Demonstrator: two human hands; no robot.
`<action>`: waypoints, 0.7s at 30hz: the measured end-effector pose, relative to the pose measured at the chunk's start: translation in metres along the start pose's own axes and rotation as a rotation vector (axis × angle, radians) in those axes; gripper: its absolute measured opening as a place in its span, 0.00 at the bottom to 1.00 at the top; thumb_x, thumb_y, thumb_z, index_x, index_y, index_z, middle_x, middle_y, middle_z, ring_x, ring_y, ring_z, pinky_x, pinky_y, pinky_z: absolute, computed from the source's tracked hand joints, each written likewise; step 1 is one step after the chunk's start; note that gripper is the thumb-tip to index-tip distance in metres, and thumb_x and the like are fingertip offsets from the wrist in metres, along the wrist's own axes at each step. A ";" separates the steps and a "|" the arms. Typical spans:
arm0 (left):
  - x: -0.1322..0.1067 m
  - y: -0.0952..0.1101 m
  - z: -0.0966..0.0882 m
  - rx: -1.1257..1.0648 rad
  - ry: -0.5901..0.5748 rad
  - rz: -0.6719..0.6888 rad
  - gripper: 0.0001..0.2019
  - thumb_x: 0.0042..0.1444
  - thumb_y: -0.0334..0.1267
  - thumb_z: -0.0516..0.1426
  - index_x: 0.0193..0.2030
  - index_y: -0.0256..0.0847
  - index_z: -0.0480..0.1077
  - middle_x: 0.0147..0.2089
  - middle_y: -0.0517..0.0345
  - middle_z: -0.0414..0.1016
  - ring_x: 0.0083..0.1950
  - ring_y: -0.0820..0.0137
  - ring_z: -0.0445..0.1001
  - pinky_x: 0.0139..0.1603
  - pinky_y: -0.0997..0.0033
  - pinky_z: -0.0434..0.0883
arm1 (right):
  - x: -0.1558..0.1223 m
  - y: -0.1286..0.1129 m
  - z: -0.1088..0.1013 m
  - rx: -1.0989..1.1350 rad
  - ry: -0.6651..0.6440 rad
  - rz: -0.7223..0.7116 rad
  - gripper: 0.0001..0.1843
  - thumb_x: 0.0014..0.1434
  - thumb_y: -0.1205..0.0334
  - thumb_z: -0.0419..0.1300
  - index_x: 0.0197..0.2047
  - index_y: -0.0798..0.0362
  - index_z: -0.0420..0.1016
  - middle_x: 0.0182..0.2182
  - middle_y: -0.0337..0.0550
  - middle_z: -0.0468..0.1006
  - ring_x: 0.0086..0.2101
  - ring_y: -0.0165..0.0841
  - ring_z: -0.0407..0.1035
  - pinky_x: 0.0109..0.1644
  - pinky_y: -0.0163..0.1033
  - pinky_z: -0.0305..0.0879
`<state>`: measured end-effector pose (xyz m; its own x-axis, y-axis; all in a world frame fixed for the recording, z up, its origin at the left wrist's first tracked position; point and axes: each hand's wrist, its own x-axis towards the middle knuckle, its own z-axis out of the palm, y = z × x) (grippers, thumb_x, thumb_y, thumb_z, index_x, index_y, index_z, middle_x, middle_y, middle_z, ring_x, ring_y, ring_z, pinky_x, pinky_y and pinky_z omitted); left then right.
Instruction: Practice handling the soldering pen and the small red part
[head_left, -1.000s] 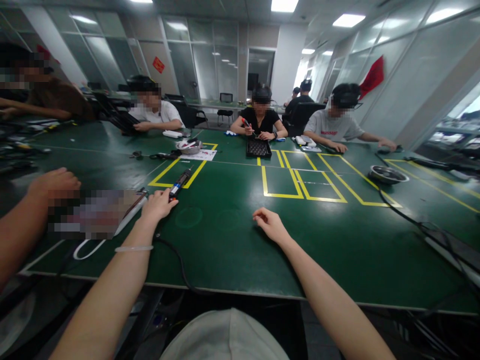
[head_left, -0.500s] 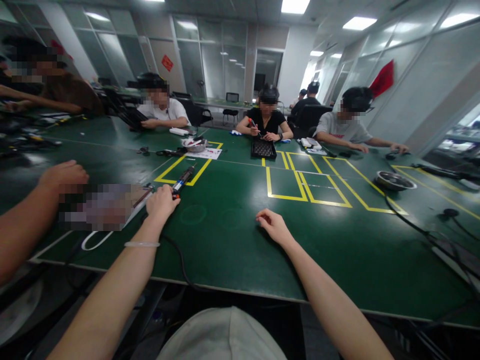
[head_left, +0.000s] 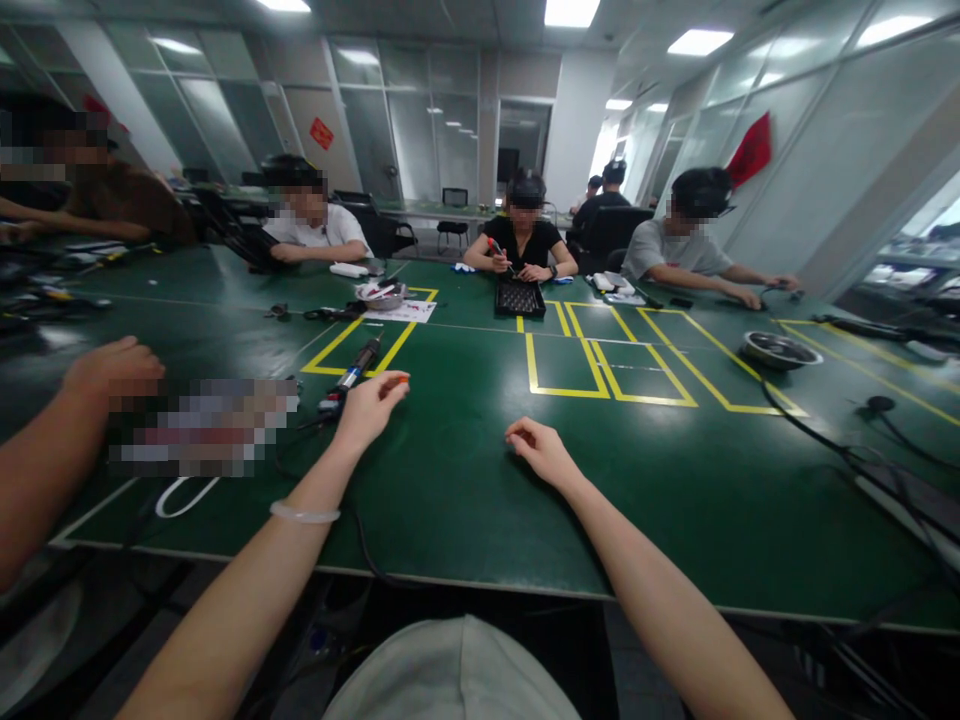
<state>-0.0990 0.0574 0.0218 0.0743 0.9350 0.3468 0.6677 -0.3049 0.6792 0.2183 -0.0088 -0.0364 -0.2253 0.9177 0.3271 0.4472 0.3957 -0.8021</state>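
Note:
My left hand is closed in a pinch over the green table. A small orange piece shows at its fingertips, too small to name exactly. Just left of that hand lies an electric screwdriver, dark with a blue band, its tip pointing away from me. My right hand rests at the table's middle with fingers curled in, and nothing shows in them. Another person's hand is at the far left, beside a blurred flat item.
Yellow tape outlines mark the green table. A metal bowl stands right; another bowl holds items on a paper sheet. Across the table, a person works over a black tray. Black cables run along the right.
My left hand has moved right, away from the screwdriver, with the small orange piece now at its fingertips. The right hand has hardly moved. The view has shifted slightly.

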 end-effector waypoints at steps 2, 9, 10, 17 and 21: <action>-0.007 0.025 0.027 -0.221 -0.172 0.031 0.23 0.59 0.49 0.52 0.55 0.36 0.70 0.45 0.50 0.79 0.43 0.66 0.77 0.49 0.63 0.70 | 0.000 0.002 0.001 0.052 -0.007 0.022 0.09 0.59 0.60 0.55 0.39 0.53 0.74 0.30 0.40 0.77 0.28 0.30 0.69 0.35 0.35 0.65; -0.028 0.077 0.092 -0.433 -0.451 0.108 0.14 0.54 0.40 0.59 0.45 0.37 0.70 0.41 0.51 0.78 0.42 0.68 0.77 0.44 0.67 0.72 | 0.003 0.004 0.003 0.226 -0.026 0.108 0.15 0.62 0.51 0.54 0.40 0.54 0.72 0.30 0.41 0.78 0.27 0.29 0.69 0.32 0.34 0.65; -0.031 0.078 0.095 -0.411 -0.456 0.122 0.12 0.54 0.40 0.58 0.43 0.37 0.70 0.40 0.52 0.78 0.41 0.68 0.77 0.43 0.68 0.72 | 0.004 0.003 0.003 0.239 -0.026 0.116 0.16 0.62 0.50 0.53 0.40 0.54 0.72 0.30 0.41 0.77 0.27 0.29 0.69 0.32 0.34 0.65; -0.046 0.075 0.095 -0.215 -0.418 0.329 0.07 0.57 0.37 0.56 0.41 0.41 0.72 0.40 0.56 0.74 0.41 0.70 0.73 0.42 0.71 0.70 | 0.002 0.000 0.005 0.308 -0.079 0.101 0.15 0.56 0.51 0.61 0.36 0.55 0.71 0.29 0.40 0.76 0.29 0.30 0.69 0.34 0.35 0.66; -0.048 0.079 0.094 -0.206 -0.380 0.368 0.06 0.57 0.38 0.56 0.40 0.41 0.71 0.41 0.56 0.71 0.41 0.70 0.71 0.42 0.71 0.70 | 0.001 0.000 0.004 0.326 -0.081 0.083 0.14 0.55 0.52 0.62 0.38 0.54 0.71 0.32 0.41 0.77 0.31 0.31 0.70 0.37 0.36 0.67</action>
<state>0.0192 0.0056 -0.0021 0.5620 0.7479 0.3532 0.3917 -0.6168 0.6827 0.2144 -0.0077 -0.0383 -0.2739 0.9353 0.2239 0.1698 0.2762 -0.9460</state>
